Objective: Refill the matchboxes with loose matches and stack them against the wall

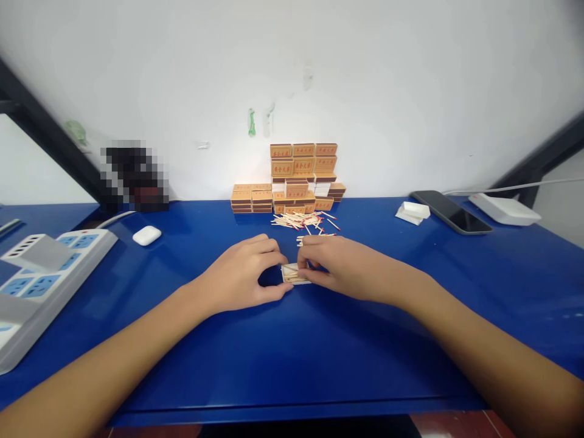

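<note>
A small white matchbox tray (pixel 288 267) with matchsticks (pixel 292 277) in it lies on the blue table in front of me. My left hand (pixel 249 274) grips the tray's left end between thumb and forefinger. Over the tray's right part, my right hand (pixel 335 264) has its fingers pinched at the matchsticks; its fingertips partly hide them. Just beyond, a loose pile of red-tipped matches (pixel 298 220) is spread out, with a few more matches (pixel 300 241) partly behind my right hand.
Matchboxes (pixel 303 165) are stacked against the wall, with a lower stack (pixel 252 198) to their left. A power strip (pixel 50 286) and a white earphone case (pixel 146 235) lie left. At right are white empty trays (pixel 413 212), a phone (pixel 451 212) and a white device (pixel 504 210).
</note>
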`<action>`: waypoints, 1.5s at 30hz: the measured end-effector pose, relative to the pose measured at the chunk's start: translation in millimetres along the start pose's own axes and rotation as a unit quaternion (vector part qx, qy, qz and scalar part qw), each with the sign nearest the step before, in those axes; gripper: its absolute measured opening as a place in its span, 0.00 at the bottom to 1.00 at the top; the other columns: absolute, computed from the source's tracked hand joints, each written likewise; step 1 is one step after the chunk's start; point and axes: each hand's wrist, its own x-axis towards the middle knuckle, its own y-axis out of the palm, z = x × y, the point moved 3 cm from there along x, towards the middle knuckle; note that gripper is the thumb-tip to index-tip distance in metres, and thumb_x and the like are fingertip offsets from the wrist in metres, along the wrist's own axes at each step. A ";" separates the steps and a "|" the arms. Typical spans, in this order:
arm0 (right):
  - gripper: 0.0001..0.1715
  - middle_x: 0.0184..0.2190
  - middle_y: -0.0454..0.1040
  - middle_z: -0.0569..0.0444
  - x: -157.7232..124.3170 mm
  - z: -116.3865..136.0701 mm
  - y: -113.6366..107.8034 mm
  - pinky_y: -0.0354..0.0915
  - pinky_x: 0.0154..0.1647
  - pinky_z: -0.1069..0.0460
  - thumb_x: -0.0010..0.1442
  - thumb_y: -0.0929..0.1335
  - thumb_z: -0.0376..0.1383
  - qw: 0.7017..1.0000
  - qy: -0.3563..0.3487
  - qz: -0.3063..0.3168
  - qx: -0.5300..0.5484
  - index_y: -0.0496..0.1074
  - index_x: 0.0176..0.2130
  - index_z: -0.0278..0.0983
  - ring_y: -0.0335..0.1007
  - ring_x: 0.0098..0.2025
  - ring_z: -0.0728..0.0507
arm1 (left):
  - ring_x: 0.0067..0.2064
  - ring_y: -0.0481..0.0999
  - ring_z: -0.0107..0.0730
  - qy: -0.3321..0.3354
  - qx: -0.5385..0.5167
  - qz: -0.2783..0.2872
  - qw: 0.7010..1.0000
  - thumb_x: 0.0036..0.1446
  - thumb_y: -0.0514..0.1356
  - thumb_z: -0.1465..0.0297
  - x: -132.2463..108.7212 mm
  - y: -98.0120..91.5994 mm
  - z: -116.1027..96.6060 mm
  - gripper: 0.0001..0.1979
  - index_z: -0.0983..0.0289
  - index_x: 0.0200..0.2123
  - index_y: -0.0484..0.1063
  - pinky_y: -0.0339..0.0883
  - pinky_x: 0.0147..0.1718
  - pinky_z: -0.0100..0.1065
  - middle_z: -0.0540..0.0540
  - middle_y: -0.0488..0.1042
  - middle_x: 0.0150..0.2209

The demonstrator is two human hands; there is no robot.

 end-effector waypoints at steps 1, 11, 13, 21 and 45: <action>0.09 0.38 0.74 0.52 0.5 0.4 0.1 0.59 0.37 0.51 0.71 0.66 0.34 1.000 -0.004 -0.004 0.005 0.75 0.38 0.36 0.69 0.36 0.46 | 0.43 0.75 0.40 0.001 0.000 0.000 1.000 0.64 0.65 0.61 0.1 -0.2 -0.1 0.12 0.64 0.43 0.80 0.71 0.43 0.40 0.56 0.77 0.40; 0.08 0.36 0.73 0.54 2.8 2.2 2.4 0.60 0.37 0.51 0.70 0.69 0.36 0.998 -0.004 -0.033 0.049 0.75 0.38 0.37 0.68 0.36 0.47 | 0.43 0.74 0.39 0.005 0.002 -0.005 1.000 0.64 0.65 0.61 -0.1 0.6 2.1 0.11 0.63 0.43 0.79 0.71 0.44 0.40 0.55 0.77 0.41; 0.08 0.37 0.74 0.53 3.6 0.9 2.7 0.59 0.37 0.51 0.71 0.69 0.37 0.997 -0.002 -0.054 0.047 0.75 0.38 0.37 0.67 0.36 0.47 | 0.43 0.74 0.39 0.006 0.003 -0.001 1.000 0.65 0.65 0.61 -0.2 0.7 1.5 0.11 0.63 0.44 0.79 0.71 0.43 0.40 0.55 0.77 0.41; 0.08 0.36 0.73 0.53 9.7 1.7 12.1 0.59 0.36 0.52 0.70 0.69 0.35 0.997 0.004 -0.058 0.049 0.74 0.36 0.36 0.67 0.34 0.47 | 0.43 0.74 0.39 0.007 -0.001 0.001 1.000 0.64 0.65 0.62 1.3 0.1 0.0 0.11 0.63 0.42 0.79 0.70 0.43 0.40 0.55 0.77 0.40; 0.11 0.32 0.75 0.51 -7.9 -38.0 -30.4 0.56 0.34 0.50 0.68 0.67 0.39 0.994 0.075 -0.067 -0.037 0.74 0.34 0.38 0.66 0.32 0.45 | 0.43 0.76 0.40 0.014 -0.026 -0.053 0.998 0.63 0.66 0.65 1.9 -7.7 -2.6 0.10 0.61 0.47 0.79 0.73 0.43 0.41 0.56 0.78 0.42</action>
